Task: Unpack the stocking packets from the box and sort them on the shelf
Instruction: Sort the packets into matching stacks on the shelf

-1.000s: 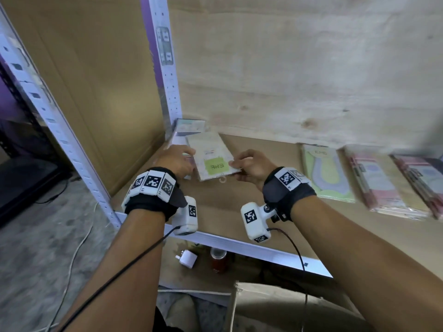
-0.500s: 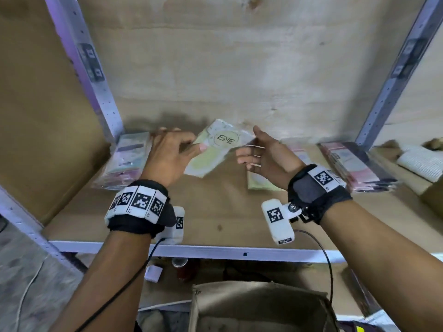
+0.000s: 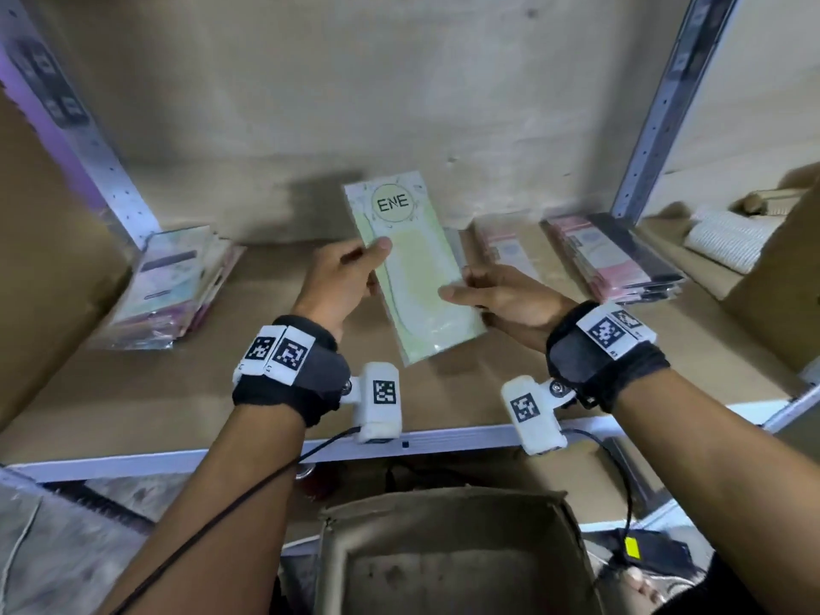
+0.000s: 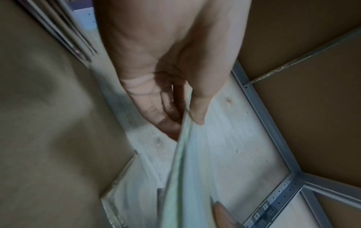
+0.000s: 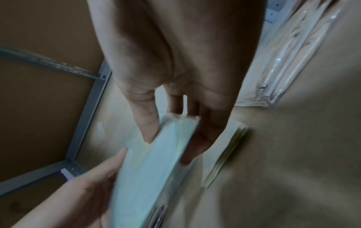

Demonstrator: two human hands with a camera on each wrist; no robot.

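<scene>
Both hands on one pale green packet (image 3: 412,268), marked "ENE", held up off the shelf (image 3: 186,392) at frame centre, head view. Left hand (image 3: 341,281) pinches its left edge: thumb on the front face, fingers (image 4: 156,111) behind. Right hand (image 3: 501,295) pinches the right edge lower down, thumb on front, fingers (image 5: 207,135) curled under the back. Packet is roughly upright, tilted, logo end toward the top of frame.

On the shelf: mixed packet stack (image 3: 173,286) at left-centre of frame; pink packet stack (image 3: 616,259) at right-centre; another pinkish stack (image 3: 501,241) just right of the held packet, partly hidden by the right hand. Right wrist view shows a thin green stack (image 5: 228,151) lying flat on the shelf, just beyond the fingers.

Cardboard box (image 3: 448,557) sits open at bottom centre, below the shelf's front rail. Contents not discernible.
</scene>
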